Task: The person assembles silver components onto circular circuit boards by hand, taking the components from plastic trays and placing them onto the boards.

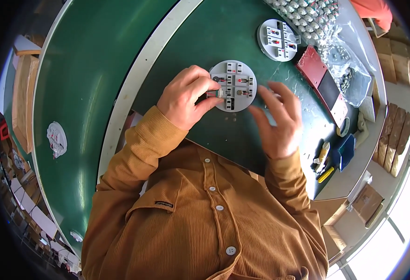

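- Green worktop (181, 60): carries everything below.
- Left hand (182, 96): at disc's left side, thumb and forefinger pinching a small white piece (221, 93).
- Right hand (279, 119): just right of disc, thumb and fingers spread apart; blurred.
- Grey round disc (235, 87): between the hands, red and dark parts on its face.
- Second disc (278, 41): similar, farther up, right.
- Yellow tool (326, 175): lower right.

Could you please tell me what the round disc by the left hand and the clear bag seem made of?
Round disc: probably moulded plastic, matte light grey, judging by its raised rectangular blocks. Clear bag: likely thin plastic film, glossy, see-through, with bright creases.
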Available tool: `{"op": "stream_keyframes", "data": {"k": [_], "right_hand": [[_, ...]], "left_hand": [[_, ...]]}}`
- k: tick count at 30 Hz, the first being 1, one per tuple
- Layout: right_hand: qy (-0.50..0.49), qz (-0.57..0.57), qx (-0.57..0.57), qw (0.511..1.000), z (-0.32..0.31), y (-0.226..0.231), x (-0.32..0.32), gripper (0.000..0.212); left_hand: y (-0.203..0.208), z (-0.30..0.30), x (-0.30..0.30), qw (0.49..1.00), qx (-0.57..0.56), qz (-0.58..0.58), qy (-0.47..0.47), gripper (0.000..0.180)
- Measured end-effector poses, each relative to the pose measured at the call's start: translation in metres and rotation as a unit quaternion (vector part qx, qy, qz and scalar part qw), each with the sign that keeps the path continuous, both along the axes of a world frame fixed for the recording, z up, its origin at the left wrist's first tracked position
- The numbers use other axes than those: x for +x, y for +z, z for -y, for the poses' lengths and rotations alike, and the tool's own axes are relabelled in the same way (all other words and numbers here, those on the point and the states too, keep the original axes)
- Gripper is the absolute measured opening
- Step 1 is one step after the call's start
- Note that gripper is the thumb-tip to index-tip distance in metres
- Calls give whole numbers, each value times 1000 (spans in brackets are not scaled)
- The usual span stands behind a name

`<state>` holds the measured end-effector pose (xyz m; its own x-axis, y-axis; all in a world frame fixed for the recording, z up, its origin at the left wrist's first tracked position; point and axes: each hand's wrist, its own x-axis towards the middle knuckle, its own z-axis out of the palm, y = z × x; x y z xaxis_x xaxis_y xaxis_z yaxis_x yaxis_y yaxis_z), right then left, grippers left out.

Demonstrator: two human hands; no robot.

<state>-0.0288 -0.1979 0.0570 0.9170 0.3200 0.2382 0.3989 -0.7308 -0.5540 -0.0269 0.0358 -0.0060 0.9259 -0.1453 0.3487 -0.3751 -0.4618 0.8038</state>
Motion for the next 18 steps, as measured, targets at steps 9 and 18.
{"op": "stream_keyframes", "data": {"k": [9,18], "right_hand": [[-46,53,-124,990,68,-37,-5,45],[108,25,-130,985,-33,17,14,40]], "left_hand": [[-3,2,3,1000,-25,10,2,31],[-2,0,0,1000,-16,0,4,32]]}}
